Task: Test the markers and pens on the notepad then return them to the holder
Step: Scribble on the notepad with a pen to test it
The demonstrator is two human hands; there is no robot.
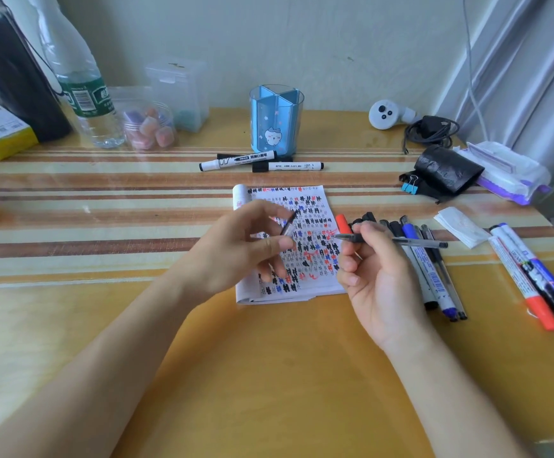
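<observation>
Glossy striped tabletop (103, 200), scribbled paper notepad (315, 206)

The left hand (245, 246) and the small piece (288, 224) it pinches are blurred; this hand hides part of the notepad (305, 206).

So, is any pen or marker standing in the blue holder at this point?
No, the holder shows only its bare dividers, and the markers nearest it lie flat in front of it.

right hand (378, 269) holding pen (414, 242), left hand (236, 256) pinching cap (288, 224), scribbled notepad (315, 200)
</observation>
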